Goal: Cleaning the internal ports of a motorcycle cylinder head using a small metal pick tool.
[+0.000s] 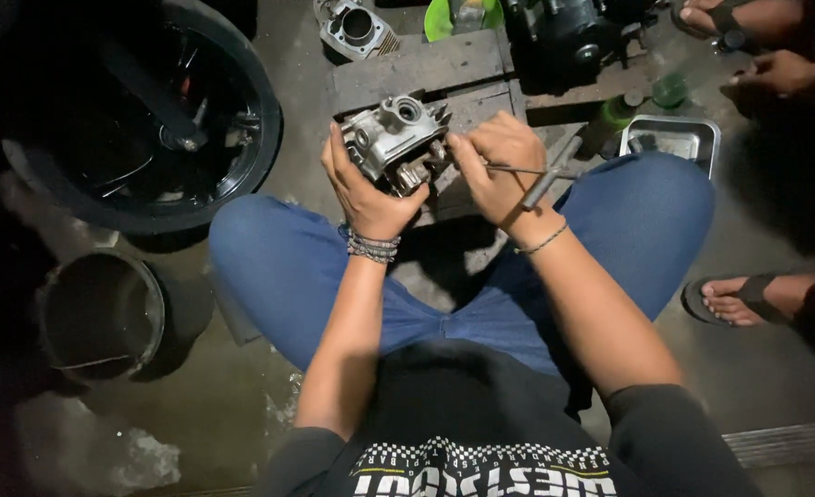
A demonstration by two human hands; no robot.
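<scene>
A grey metal engine cylinder head point(394, 136) is held up above my knees. My left hand point(363, 189) grips it from below and the left side. My right hand point(495, 166) is closed around a thin metal T-handle tool point(527, 172), whose tip points left into the side of the cylinder head. The tool's crossbar sticks out to the right of my fist. I sit cross-legged in blue jeans on a concrete floor.
A black motorcycle wheel and tyre point(164, 110) lies at the left, a dark round tin point(99, 317) below it. Ahead are a wooden pallet point(417, 69), a cylinder block point(357, 28), a dark engine point(564, 41), a metal tray point(674, 138). Another person's sandalled feet point(734, 299) are at right.
</scene>
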